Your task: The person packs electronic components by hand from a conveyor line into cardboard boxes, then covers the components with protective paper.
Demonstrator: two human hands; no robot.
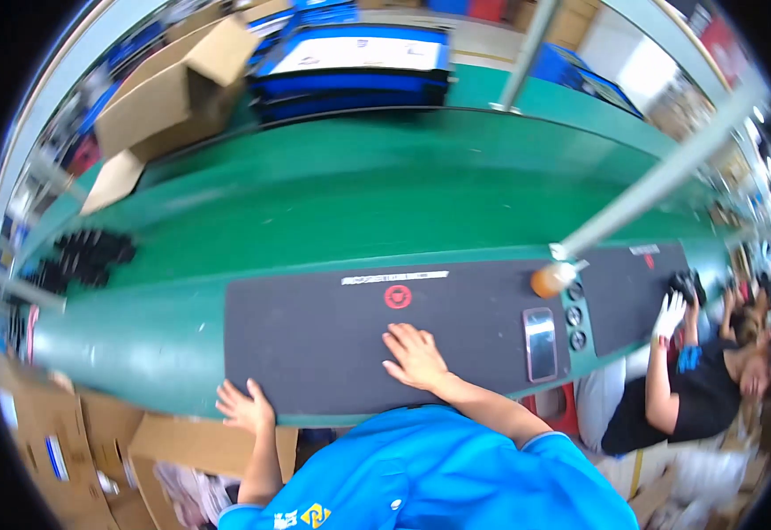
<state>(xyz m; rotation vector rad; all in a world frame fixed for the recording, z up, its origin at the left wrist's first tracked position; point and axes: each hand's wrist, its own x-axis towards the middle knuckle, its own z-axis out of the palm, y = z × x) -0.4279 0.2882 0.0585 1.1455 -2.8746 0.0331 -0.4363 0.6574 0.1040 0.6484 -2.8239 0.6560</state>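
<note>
A dark grey mat (315, 353) with a round red mark lies on the green bench in front of me. My right hand (415, 356) rests palm down near the middle of the mat, its fingers spread and nothing in them. At the mat's near left corner is my left hand (246, 408), fingers apart, holding nothing, by the bench's front edge. A phone (541, 344) lies on the right part of the mat. Just beyond it, an orange object (548, 281) stands beside the foot of a metal post.
Black parts (90, 256) are heaped at the bench's left. An open cardboard box (165, 97) and blue trays (355, 71) stand at the back. Grey posts (659, 177) rise from the bench. To the right, a person in black (695, 389) works at another mat (637, 296), wearing a white glove.
</note>
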